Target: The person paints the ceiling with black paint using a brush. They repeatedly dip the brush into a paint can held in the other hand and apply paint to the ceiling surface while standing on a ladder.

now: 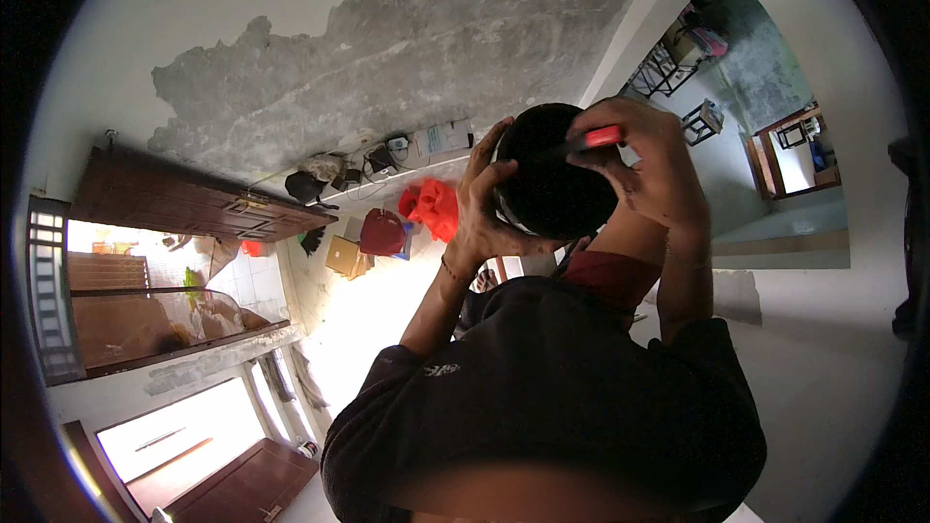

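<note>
A round black object (557, 189) with a dark face and a pale edge at its lower left is held up in front of my chest. It may be a pot or a similar vessel; its exact kind does not show. My left hand (475, 199) grips its left side, thumb over the rim and the other fingers partly hidden around it. Over its upper right part, my right hand (649, 160) pinches a slim tool (601, 137) with a red end. The tool's dark front part points left across the black face, and its tip blends into it.
Cables and small devices (383, 157) lie along the wall's foot. On the floor are a red bag or cloth (429, 210), a dark red object (385, 232) and a cardboard box (343, 256). A brown wooden door (179, 194) is at left; stools (701, 123) stand through the right-hand opening.
</note>
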Motion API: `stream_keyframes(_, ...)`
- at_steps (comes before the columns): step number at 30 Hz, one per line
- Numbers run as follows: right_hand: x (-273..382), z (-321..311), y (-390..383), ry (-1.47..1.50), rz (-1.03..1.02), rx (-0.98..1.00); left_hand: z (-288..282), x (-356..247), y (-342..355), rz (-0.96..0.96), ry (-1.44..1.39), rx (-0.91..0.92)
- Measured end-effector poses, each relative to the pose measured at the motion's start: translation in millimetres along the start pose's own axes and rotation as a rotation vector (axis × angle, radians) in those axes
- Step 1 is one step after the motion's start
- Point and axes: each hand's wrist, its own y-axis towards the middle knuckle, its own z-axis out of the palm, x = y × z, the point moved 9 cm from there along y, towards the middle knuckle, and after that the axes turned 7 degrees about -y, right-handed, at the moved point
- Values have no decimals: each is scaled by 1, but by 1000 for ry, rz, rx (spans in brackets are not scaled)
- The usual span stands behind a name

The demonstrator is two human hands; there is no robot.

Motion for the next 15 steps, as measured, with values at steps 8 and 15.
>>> stream_keyframes(8, -9, 15, -5, -47, 39, 121, 4, -1, 2, 13, -3, -14)
stream_keyframes(15, -16, 31, -1, -26, -2, 222, 5, -2, 4, -7, 44, 0)
